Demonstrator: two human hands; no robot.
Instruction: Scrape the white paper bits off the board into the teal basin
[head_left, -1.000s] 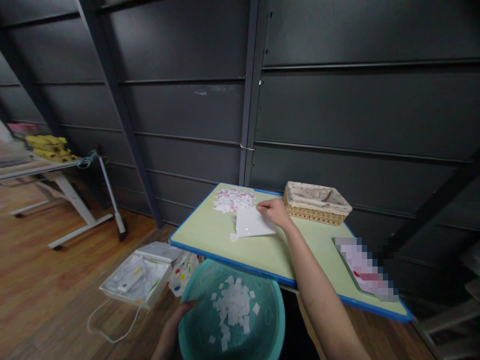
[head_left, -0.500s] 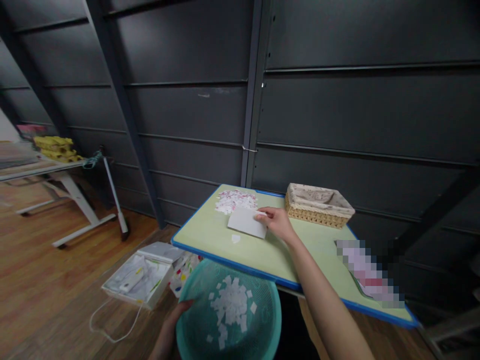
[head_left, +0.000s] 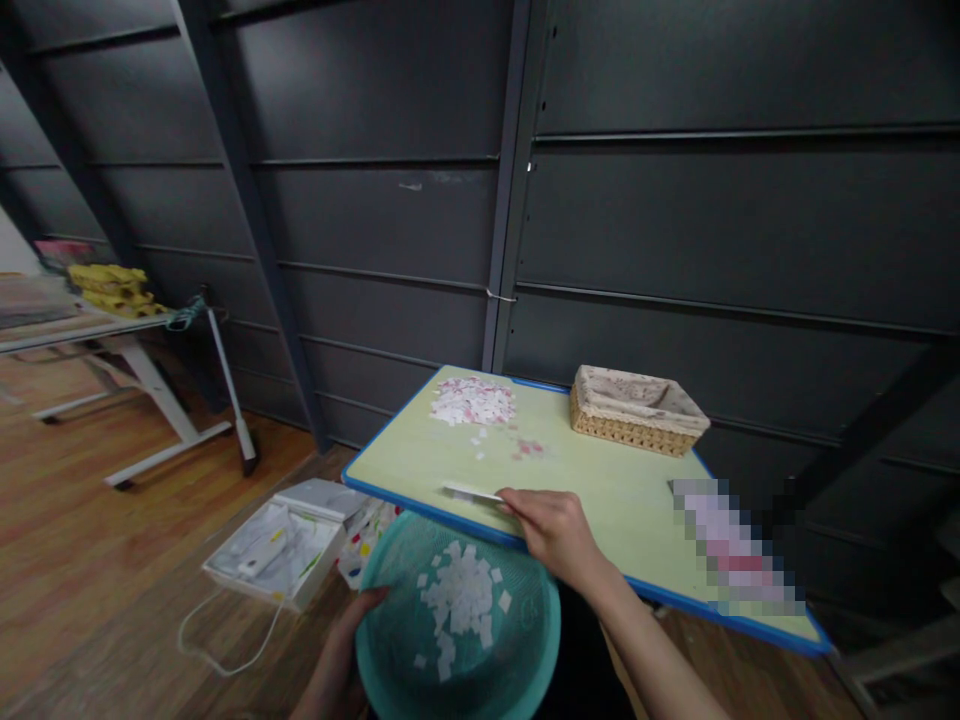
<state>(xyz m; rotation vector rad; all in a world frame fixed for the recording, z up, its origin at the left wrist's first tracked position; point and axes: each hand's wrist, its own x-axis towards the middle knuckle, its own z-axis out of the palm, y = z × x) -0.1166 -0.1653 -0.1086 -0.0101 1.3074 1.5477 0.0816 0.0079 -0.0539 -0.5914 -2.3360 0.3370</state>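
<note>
My left hand [head_left: 365,610] grips the left rim of a teal plastic basket [head_left: 536,650], held below the table's front edge. Many small white paper pieces [head_left: 459,595] lie in it. My right hand [head_left: 551,525] is closed on a white card [head_left: 471,493], seen nearly edge-on over the front of the yellow-green table [head_left: 405,455], just above the basket. Behind it, a heap of white and pink paper pieces [head_left: 472,400] sits at the table's back left. A few loose white bits [head_left: 480,440] lie in front of the heap.
A wicker basket [head_left: 637,415] with a cloth lining stands at the table's back right. A blurred-out flat item [head_left: 739,550] lies at the right end. On the floor at left is an open white box [head_left: 270,555] with a cord. A dark panelled wall [head_left: 375,230] rises behind.
My right hand has drawn the card from near the heap toward the table's front edge and tipped it nearly edge-on. My left hand stays on the basket rim.
</note>
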